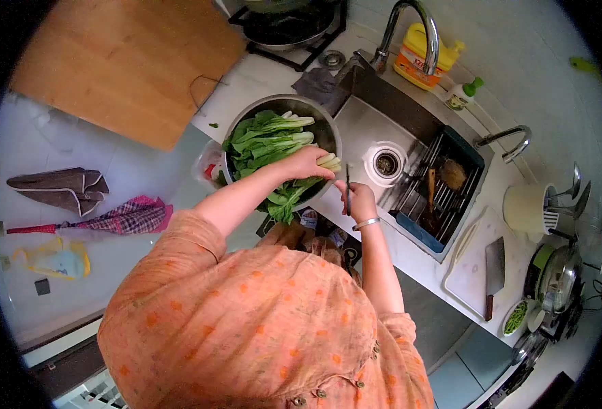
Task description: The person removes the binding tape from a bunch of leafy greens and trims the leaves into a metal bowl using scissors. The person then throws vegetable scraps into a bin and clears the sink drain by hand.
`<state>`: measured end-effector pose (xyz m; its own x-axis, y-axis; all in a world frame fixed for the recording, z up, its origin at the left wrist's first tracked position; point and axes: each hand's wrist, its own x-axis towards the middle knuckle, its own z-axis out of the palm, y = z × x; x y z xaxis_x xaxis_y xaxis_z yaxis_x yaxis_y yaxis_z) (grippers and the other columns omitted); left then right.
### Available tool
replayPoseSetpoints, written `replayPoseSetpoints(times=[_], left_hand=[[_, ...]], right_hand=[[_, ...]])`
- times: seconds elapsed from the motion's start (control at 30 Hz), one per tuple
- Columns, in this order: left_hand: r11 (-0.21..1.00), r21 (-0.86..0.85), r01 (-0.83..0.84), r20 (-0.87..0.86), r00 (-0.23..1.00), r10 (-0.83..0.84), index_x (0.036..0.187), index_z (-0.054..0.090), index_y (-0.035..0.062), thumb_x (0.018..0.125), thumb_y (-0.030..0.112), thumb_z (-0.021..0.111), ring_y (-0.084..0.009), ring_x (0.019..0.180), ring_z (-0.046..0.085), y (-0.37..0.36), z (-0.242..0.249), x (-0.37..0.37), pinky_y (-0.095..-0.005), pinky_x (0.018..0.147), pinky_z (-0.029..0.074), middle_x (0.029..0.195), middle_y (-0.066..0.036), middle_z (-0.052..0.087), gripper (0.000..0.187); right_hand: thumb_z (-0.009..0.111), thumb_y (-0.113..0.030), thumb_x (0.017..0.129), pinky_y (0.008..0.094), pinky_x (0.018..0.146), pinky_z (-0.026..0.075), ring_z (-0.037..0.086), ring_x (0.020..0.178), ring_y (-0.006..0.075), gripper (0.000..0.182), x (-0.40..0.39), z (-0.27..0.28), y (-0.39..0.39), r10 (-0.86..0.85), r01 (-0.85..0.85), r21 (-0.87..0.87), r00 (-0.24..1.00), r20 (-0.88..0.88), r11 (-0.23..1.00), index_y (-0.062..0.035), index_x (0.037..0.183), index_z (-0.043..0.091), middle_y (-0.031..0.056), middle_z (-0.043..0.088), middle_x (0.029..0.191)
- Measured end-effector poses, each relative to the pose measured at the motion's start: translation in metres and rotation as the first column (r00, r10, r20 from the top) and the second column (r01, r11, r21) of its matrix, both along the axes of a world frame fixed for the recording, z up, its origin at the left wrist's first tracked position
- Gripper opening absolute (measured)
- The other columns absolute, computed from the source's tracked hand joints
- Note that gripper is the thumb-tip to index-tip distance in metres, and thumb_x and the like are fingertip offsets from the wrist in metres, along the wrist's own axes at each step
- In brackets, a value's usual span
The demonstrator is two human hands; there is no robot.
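A metal bowl (334,136) at the counter's edge holds several bunches of leafy greens (267,140) with pale stems. Over its right side, my left hand (306,163) is closed round a bunch of greens (287,198). The pale stem ends stick out past my fingers towards the sink, and the leaves hang over the bowl's near rim. My right hand (361,200), with a bangle at the wrist, grips a small knife-like tool (348,178). This tool is dark, narrow and seen nearly edge-on, close to the stem ends.
Right of the bowl is a steel sink (362,126) with a drain basket and a dish rack (413,235). Behind stand a faucet (430,41) and a yellow detergent bottle (417,58). Farther right, a cleaver (495,266) lies on a white cutting board (466,262). A wooden board (130,61) is upper left.
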<state>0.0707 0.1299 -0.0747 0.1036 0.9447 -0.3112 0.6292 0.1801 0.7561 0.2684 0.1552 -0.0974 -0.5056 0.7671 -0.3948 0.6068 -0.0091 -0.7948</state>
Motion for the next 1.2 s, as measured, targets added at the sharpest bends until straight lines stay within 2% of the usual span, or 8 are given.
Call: replayPoseSetpoints(times=[0.07,0.17,0.43,0.7,0.77,0.87,1.07,1.2], left_hand=[[0.999,-0.033,-0.005,0.087,0.996,0.008,0.087,0.058,0.0014,0.075,0.029,0.068,-0.0169,0.072,0.058,0.004,-0.005,0.002,-0.0312,0.067,0.045,0.078,-0.010,0.062,0.032],[0.994,-0.106,-0.016,0.265,0.963,0.044,0.092,0.057,0.0015,0.080,0.027,0.063,-0.0143,0.078,0.058,0.008,-0.020,-0.002,-0.0298,0.071,0.045,0.083,-0.007,0.063,0.029],[0.991,-0.130,-0.035,0.350,0.934,0.079,0.102,0.059,0.0022,0.085,0.022,0.059,-0.0071,0.083,0.054,0.017,-0.012,0.009,-0.0261,0.074,0.044,0.091,-0.003,0.064,0.027],[0.988,-0.065,0.139,0.214,0.969,-0.122,0.101,0.060,0.0017,0.085,0.024,0.059,-0.0060,0.078,0.052,0.028,-0.012,0.014,-0.0243,0.070,0.043,0.087,-0.001,0.064,0.028],[0.987,-0.062,0.145,0.219,0.967,-0.129,0.098,0.061,0.0027,0.084,0.028,0.059,-0.0097,0.073,0.054,0.029,-0.022,0.013,-0.0271,0.068,0.044,0.083,-0.005,0.064,0.029],[0.984,-0.077,0.162,0.217,0.966,-0.142,0.096,0.062,0.0032,0.084,0.029,0.058,-0.0099,0.072,0.054,0.033,-0.024,0.013,-0.0275,0.067,0.044,0.080,-0.005,0.064,0.029],[0.970,-0.081,0.230,0.148,0.965,-0.217,0.093,0.060,0.0023,0.085,0.028,0.056,-0.0083,0.071,0.052,0.036,-0.024,0.011,-0.0278,0.066,0.043,0.077,-0.004,0.062,0.027],[0.973,-0.060,0.222,0.115,0.970,-0.214,0.086,0.057,0.0004,0.085,0.030,0.057,-0.0133,0.068,0.053,0.033,-0.006,0.018,-0.0319,0.064,0.043,0.074,-0.009,0.061,0.029]], right_hand=[[0.056,-0.049,0.082,0.0275,0.037,0.040,0.047,0.037,0.0160,0.054,0.011,-0.013,0.003,-0.387,0.230,-0.486,0.887,-0.253,0.843,0.0010,0.062,0.053,0.0053,0.048,0.052],[0.056,-0.050,0.082,0.0267,0.039,0.041,0.051,0.042,0.0157,0.054,0.018,-0.012,0.010,-0.335,0.167,-0.532,0.912,-0.237,0.830,0.0010,0.064,0.053,0.0067,0.052,0.056],[0.054,-0.062,0.074,0.0380,0.070,0.043,0.052,0.073,0.0379,0.065,0.014,0.001,0.020,0.142,-0.145,0.122,0.989,0.034,0.982,0.0028,0.079,0.055,0.0230,0.054,0.079],[0.052,-0.062,0.077,0.0367,0.072,0.041,0.052,0.080,0.0319,0.066,0.037,-0.024,0.036,0.280,-0.282,-0.005,0.951,-0.129,0.959,0.0029,0.090,0.058,0.0206,0.054,0.088],[0.050,-0.052,0.084,0.0324,0.072,0.041,0.049,0.075,0.0205,0.055,0.040,-0.018,0.038,0.131,-0.227,-0.324,0.947,-0.293,0.918,0.0023,0.092,0.055,0.0132,0.055,0.078],[0.049,-0.048,0.086,0.0322,0.072,0.042,0.051,0.076,0.0204,0.051,0.037,-0.024,0.039,0.345,-0.344,0.030,0.927,-0.146,0.938,0.0022,0.095,0.055,0.0121,0.057,0.080],[0.056,-0.049,0.081,0.0349,0.059,0.043,0.055,0.061,0.0246,0.051,0.021,-0.041,0.023,0.120,-0.090,0.095,0.915,-0.385,0.991,0.0021,0.083,0.060,0.0143,0.055,0.065],[0.053,-0.050,0.083,0.0313,0.053,0.043,0.055,0.052,0.0204,0.052,0.023,-0.025,0.018,0.037,-0.062,-0.231,0.993,-0.114,0.971,0.0012,0.076,0.059,0.0109,0.052,0.058]])
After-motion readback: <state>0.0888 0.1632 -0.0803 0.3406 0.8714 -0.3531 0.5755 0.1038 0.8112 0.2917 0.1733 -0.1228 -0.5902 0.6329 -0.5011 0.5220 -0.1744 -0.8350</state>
